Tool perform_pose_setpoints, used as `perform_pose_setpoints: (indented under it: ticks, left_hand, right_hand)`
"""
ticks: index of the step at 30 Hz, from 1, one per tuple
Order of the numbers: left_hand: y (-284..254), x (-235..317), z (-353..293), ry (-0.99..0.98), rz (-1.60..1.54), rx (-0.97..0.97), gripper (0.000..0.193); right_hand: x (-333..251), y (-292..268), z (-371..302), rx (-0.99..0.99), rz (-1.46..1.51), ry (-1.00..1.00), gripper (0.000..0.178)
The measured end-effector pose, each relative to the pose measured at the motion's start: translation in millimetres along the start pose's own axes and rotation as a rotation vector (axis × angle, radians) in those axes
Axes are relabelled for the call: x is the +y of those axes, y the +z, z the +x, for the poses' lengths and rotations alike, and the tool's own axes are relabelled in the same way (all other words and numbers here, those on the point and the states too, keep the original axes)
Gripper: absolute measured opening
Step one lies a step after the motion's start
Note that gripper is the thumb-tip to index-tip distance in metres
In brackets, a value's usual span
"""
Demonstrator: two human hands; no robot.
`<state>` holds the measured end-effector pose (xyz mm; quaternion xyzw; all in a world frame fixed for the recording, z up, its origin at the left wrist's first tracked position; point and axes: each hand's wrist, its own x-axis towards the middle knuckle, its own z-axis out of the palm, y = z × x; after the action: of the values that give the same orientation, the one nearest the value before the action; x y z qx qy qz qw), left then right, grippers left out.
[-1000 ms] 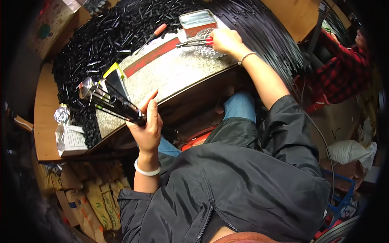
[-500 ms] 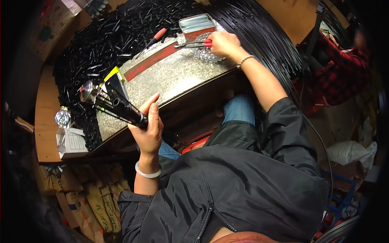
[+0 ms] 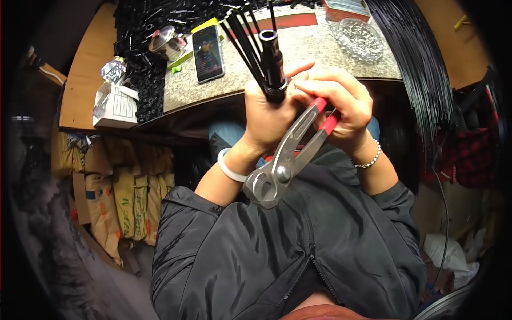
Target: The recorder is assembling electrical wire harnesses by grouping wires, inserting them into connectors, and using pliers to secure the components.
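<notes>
My left hand is closed around a black tube with several thin black rods, which points away from me over the table's front edge. My right hand has a pair of end-cutting pliers by its red handles, its metal jaws hanging back toward my jacket. Its fingertips meet those of my left hand beside the tube's lower end. Whatever the fingertips pinch there is too small to make out. Beyond the hands lies the speckled stone tabletop.
Ahead are a phone, a metal-lidded jar, a clear glass dish, a red tin and a red strip. Small black parts heap up behind; long black rods lie right. A white box stands left.
My right hand has drawn back from the glass dish with the pliers and joined my left hand. The tube now points further ahead, and the view has shifted.
</notes>
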<state>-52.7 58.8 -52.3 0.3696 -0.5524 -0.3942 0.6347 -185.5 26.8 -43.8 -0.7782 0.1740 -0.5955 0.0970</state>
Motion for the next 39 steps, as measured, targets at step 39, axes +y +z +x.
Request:
perform_pose_setpoints:
  ticks: [39]
  left_hand:
    - [-7,5,-11,-0.028,-0.057,0.046,0.018]
  right_hand:
    - [-9,20,-11,0.111,0.03,-0.036,0.018]
